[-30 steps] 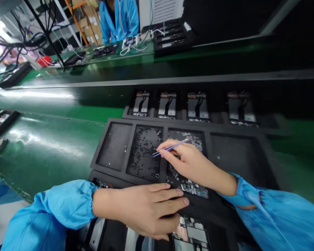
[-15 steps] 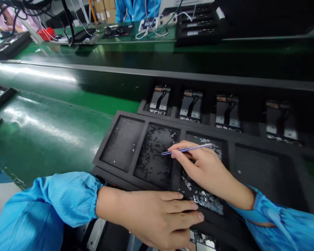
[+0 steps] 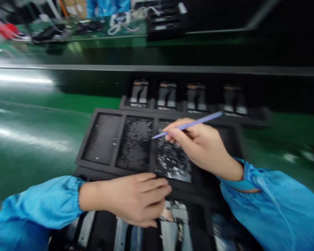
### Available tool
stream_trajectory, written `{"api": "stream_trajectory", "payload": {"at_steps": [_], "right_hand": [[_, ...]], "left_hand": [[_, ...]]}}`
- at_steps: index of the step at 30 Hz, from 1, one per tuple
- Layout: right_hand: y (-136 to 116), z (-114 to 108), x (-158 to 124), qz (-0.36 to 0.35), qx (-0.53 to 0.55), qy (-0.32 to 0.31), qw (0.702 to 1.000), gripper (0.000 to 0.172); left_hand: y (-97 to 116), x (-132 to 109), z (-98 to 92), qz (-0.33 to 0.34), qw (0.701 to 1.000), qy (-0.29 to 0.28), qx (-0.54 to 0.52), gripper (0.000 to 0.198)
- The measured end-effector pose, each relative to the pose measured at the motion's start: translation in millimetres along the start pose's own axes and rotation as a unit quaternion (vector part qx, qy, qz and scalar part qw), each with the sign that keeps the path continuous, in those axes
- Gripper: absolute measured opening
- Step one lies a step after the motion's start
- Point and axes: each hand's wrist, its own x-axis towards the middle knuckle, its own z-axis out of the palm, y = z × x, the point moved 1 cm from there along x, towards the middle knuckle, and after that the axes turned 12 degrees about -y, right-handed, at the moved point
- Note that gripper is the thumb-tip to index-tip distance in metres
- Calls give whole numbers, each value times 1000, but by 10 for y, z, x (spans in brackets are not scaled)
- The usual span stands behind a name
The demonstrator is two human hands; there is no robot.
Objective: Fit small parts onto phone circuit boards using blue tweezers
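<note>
My right hand (image 3: 199,141) pinches purple tweezers (image 3: 196,122) like a pen, tip pointing left above the divider of a black foam tray (image 3: 89,139). Whether the tip carries a part is too blurred to tell. Below it, one compartment has small black pieces (image 3: 134,143) scattered about; the one to its right has small shiny metal pieces (image 3: 176,167). My left hand (image 3: 136,198) spreads palm down over the tray's near edge, its fingers apart and holding nothing. Partly under that hand lies a phone-like electronic assembly (image 3: 175,223) in a nearer black tray.
Beyond the foam tray, several similar assemblies (image 3: 167,94) sit in a row in another black tray. The green bench (image 3: 28,150) extends left. A raised shelf at the back carries cables (image 3: 117,26), a red item (image 3: 6,30) and a black rack (image 3: 167,24). A person in blue (image 3: 108,7) is behind it.
The view has shifted, so the trays appear further left and more of the near assemblies shows. The tweezers have swung from the black pieces to the divider at their right, more steeply tilted.
</note>
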Motion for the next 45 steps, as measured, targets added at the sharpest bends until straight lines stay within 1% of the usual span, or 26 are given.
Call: {"api": "stream_trajectory", "payload": {"at_steps": [2, 3, 5, 8, 9, 11, 14, 17, 25, 28, 31, 33, 34, 36, 38, 40, 42, 45], "right_hand": [[-79, -289, -327, -1, 1, 35, 999, 30], [-98, -408, -529, -1, -1, 36, 999, 28], [-86, -550, -964, 4, -4, 4, 1000, 24], [54, -558, -1509, 24, -10, -73, 997, 21], [115, -533, -1627, 26, -15, -89, 996, 22], [225, -483, -1757, 14, -20, -97, 995, 23], [313, -443, -1775, -15, -32, -107, 994, 24], [326, -447, -1748, -26, -42, -130, 990, 27], [338, -485, -1783, -38, -35, -144, 988, 39], [337, -489, -1785, -38, -42, -142, 988, 39], [334, -486, -1793, -39, -38, -132, 990, 35], [349, -482, -1803, -42, -17, -105, 993, 30], [365, -480, -1807, -39, 3, -82, 996, 27], [421, -477, -1810, -8, 65, -17, 998, 25], [491, -471, -1801, 39, 144, 54, 987, 28], [551, -463, -1782, 69, 215, 107, 968, 34], [590, -456, -1761, 73, 264, 132, 953, 42], [622, -451, -1746, 76, 314, 141, 936, 50]], "left_hand": [[-13, -5, -16, -17, 999, -21, -24, 42], [-30, 5, -22, -23, 999, -27, -34, 42], [-61, 68, -37, -24, 998, -33, -53, 40], [-49, 296, -71, -18, 995, -45, -89, 39], [-27, 399, -74, -17, 993, -52, -100, 40], [28, 614, -46, -12, 992, -64, -106, 44], [95, 870, 70, -3, 994, -72, -85, 48], [109, 999, 165, -7, 995, -70, -67, 50], [101, 1115, 156, -7, 994, -95, -45, 48], [111, 1111, 165, -10, 993, -106, -45, 47], [141, 1110, 171, -11, 993, -119, -20, 46], [170, 1120, 171, -3, 992, -127, 13, 47], [182, 1126, 170, 1, 991, -128, 25, 47], [196, 1136, 168, 3, 991, -128, 28, 46], [192, 1142, 162, -2, 993, -121, 8, 44], [178, 1141, 152, -5, 993, -115, -12, 42], [167, 1138, 144, -8, 993, -114, -19, 42], [160, 1132, 142, -11, 993, -117, -26, 42]]}}
